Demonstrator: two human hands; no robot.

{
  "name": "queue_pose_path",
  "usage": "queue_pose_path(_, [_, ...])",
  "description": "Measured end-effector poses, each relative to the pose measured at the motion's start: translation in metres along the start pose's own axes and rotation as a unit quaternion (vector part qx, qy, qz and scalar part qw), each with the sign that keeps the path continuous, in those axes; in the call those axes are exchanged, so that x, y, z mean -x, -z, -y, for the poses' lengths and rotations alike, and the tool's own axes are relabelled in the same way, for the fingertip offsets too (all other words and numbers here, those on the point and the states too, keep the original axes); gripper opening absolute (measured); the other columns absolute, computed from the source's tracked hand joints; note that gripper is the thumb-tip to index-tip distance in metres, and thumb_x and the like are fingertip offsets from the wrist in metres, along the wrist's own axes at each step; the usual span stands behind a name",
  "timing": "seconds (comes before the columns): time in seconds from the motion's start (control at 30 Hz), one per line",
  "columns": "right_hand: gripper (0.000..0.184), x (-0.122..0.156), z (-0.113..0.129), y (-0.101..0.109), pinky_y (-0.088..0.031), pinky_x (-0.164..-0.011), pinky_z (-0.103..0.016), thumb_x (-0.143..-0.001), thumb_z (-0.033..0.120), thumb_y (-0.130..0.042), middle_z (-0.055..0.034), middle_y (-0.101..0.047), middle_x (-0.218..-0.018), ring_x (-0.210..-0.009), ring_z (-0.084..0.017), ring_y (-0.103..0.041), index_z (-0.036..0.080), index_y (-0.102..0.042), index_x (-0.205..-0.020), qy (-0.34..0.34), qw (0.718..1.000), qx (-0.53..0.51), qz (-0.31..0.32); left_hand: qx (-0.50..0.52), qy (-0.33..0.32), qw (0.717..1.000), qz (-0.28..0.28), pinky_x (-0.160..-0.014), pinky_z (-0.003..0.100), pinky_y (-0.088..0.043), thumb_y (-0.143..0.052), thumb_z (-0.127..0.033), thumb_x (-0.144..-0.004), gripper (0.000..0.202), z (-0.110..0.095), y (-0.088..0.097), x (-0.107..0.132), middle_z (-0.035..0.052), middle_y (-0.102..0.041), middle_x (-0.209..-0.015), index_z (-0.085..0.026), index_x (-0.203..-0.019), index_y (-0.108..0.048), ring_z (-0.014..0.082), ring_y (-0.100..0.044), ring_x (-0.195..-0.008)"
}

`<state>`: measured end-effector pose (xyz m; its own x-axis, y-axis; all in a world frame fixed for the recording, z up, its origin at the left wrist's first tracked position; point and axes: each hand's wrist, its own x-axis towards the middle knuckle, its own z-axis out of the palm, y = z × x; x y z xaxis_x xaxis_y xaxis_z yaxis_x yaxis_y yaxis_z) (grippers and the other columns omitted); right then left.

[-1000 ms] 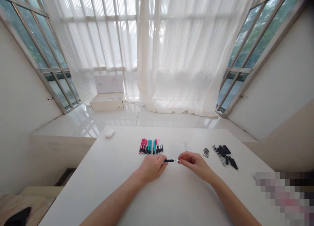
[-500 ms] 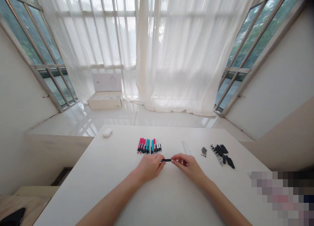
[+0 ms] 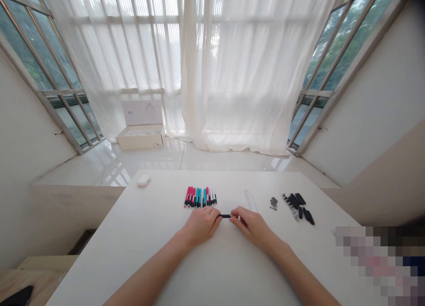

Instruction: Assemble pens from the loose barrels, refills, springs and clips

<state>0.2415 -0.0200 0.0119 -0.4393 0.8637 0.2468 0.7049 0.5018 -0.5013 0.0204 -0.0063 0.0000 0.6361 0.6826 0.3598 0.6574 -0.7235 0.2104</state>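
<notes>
My left hand (image 3: 201,224) and my right hand (image 3: 251,224) meet over the white table (image 3: 149,235), both pinched on the ends of a short black pen barrel (image 3: 226,216) held level between them. Only a small stretch of the barrel shows between the fingertips. Just beyond my left hand lies a row of several finished pens (image 3: 200,196) with pink, teal and white-black bodies. Thin refills (image 3: 250,200) lie beyond my right hand.
To the right sit small dark tips (image 3: 273,203) and a cluster of black pen parts (image 3: 297,206). A white mouse-like object (image 3: 143,180) rests at the table's far left corner. An open white box (image 3: 141,135) stands on the floor by the curtains.
My right hand has moved left toward my left hand. The silver tip seen a second ago is hidden and less of the black barrel shows between the hands.
</notes>
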Motion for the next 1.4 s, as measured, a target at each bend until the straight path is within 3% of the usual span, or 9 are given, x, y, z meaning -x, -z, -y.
queue_pose_path(0.07, [0.026, 0.0, 0.002, 0.001, -0.044, -0.062, -0.027, -0.095, 0.038, -0.037, -0.0023, -0.065, -0.081, -0.065, -0.016, -0.058, 0.023, -0.058, -0.091, 0.007, 1.0, 0.005, 0.003, -0.001, 0.003, 1.0, -0.003, -0.064, 0.026, -0.045, -0.033, -0.03, -0.098, 0.025, 0.0, 0.0, 0.0, 0.0044, -0.061, -0.084, -0.019, -0.09, -0.054, 0.016, -0.058, -0.075])
queue_pose_path(0.23, [0.037, 0.0, 0.001, 0.0, -0.042, -0.062, -0.027, -0.097, 0.036, -0.029, -0.0017, -0.061, -0.07, -0.063, -0.015, -0.056, 0.022, -0.055, -0.075, 0.019, 1.0, 0.017, 0.017, -0.003, -0.011, 1.0, -0.004, -0.064, 0.026, -0.044, -0.034, -0.029, -0.098, 0.023, -0.001, 0.002, 0.0, 0.0041, -0.061, -0.083, -0.019, -0.089, -0.053, 0.0163, -0.058, -0.075])
queue_pose_path(0.4, [0.024, 0.0, 0.002, 0.001, -0.042, -0.061, -0.027, -0.095, 0.037, -0.036, -0.0024, -0.063, -0.082, -0.062, -0.014, -0.055, 0.023, -0.056, -0.092, 0.012, 1.0, 0.018, 0.007, -0.004, 0.002, 1.0, -0.009, -0.065, 0.027, -0.044, -0.034, -0.029, -0.098, 0.023, -0.001, 0.002, 0.0, 0.0042, -0.06, -0.084, -0.019, -0.09, -0.053, 0.0167, -0.058, -0.076])
queue_pose_path(0.57, [0.033, 0.0, 0.003, 0.002, -0.042, -0.063, -0.026, -0.097, 0.034, -0.031, -0.0016, -0.06, -0.073, -0.064, -0.015, -0.056, 0.022, -0.055, -0.078, 0.021, 0.999, 0.025, 0.006, 0.001, -0.014, 1.0, -0.013, -0.065, 0.026, -0.044, -0.032, -0.027, -0.099, 0.024, -0.002, 0.003, -0.001, 0.0042, -0.06, -0.084, -0.019, -0.09, -0.053, 0.0159, -0.057, -0.075])
queue_pose_path(0.73, [0.024, 0.0, 0.001, 0.0, -0.042, -0.061, -0.026, -0.095, 0.035, -0.037, -0.0019, -0.062, -0.081, -0.064, -0.014, -0.056, 0.023, -0.057, -0.09, 0.02, 1.0, 0.01, 0.006, 0.005, -0.021, 1.0, -0.023, -0.065, 0.026, -0.044, -0.032, -0.024, -0.098, 0.023, 0.0, 0.0, -0.001, 0.0037, -0.06, -0.083, -0.019, -0.092, -0.053, 0.0157, -0.057, -0.074])
queue_pose_path(0.87, [0.033, -0.001, 0.0, -0.001, -0.041, -0.063, -0.026, -0.097, 0.035, -0.031, -0.0024, -0.06, -0.075, -0.066, -0.015, -0.055, 0.022, -0.057, -0.082, 0.03, 0.999, 0.019, 0.009, 0.005, -0.026, 0.999, -0.034, -0.063, 0.025, -0.044, -0.032, -0.025, -0.098, 0.023, 0.001, -0.002, -0.001, 0.0029, -0.059, -0.081, -0.019, -0.091, -0.053, 0.0151, -0.056, -0.072])
queue_pose_path(1.03, [0.027, 0.0, -0.002, -0.002, -0.04, -0.061, -0.025, -0.097, 0.033, -0.034, -0.0026, -0.062, -0.08, -0.067, -0.014, -0.056, 0.022, -0.057, -0.09, 0.039, 0.999, 0.008, 0.002, 0.0, -0.027, 0.999, -0.039, -0.061, 0.025, -0.043, -0.032, -0.024, -0.099, 0.024, 0.001, -0.004, -0.001, 0.0025, -0.06, -0.081, -0.019, -0.09, -0.053, 0.0148, -0.057, -0.071])
queue_pose_path(1.4, [0.037, -0.006, -0.004, -0.024, -0.03, -0.052, -0.023, -0.098, 0.032, -0.033, 0.0023, -0.048, -0.058, -0.051, -0.01, -0.041, 0.02, -0.047, -0.066, 0.048, 0.989, 0.019, -0.14, -0.027, -0.027, 0.992, -0.12, -0.053, 0.026, -0.04, -0.034, -0.031, -0.1, 0.024, -0.002, 0.0, 0.003, 0.0017, -0.06, -0.078, -0.018, -0.09, -0.051, 0.014, -0.056, -0.062])
